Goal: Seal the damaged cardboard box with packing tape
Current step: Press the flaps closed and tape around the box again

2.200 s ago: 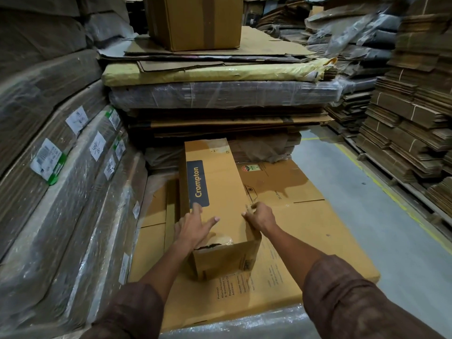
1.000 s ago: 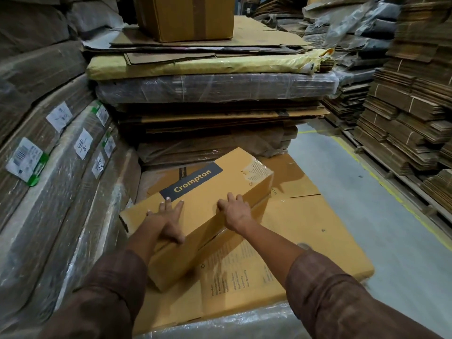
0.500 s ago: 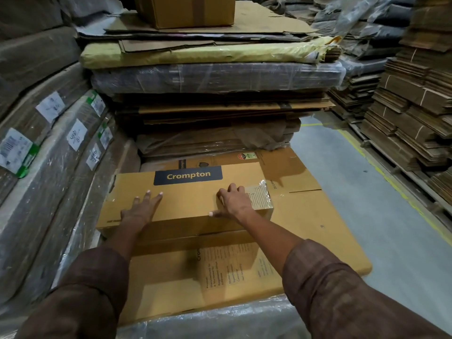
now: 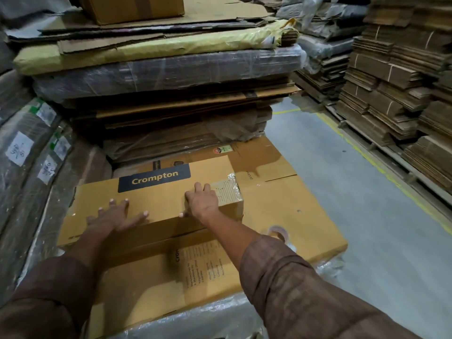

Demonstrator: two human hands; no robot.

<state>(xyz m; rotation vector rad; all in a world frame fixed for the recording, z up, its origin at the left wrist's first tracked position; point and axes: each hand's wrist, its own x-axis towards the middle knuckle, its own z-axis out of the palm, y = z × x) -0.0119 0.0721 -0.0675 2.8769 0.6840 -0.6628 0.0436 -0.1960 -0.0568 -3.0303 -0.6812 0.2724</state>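
Note:
A long brown cardboard box (image 4: 156, 192) with a dark "Crompton" label lies flat and sideways on a stack of flattened cartons (image 4: 281, 209). Clear tape covers a printed patch at its right end. My left hand (image 4: 117, 215) rests flat on the box top near its front edge, fingers spread. On the right part of the box top sits my right hand (image 4: 201, 203), palm down, with the thumb over the front edge. A roll of packing tape (image 4: 278, 232) lies on the flat cartons just right of my right forearm, partly hidden by my sleeve.
Plastic-wrapped bundles of cardboard (image 4: 31, 167) with white labels rise on the left. A tall pile of wrapped and loose sheets (image 4: 166, 77) stands right behind the box. Grey floor (image 4: 354, 204) with a yellow line lies to the right, then shelves of flat cartons (image 4: 403, 94).
The box has been turned from lengthwise to lying sideways across the stack. Both hands moved with it and now lie flat on its top.

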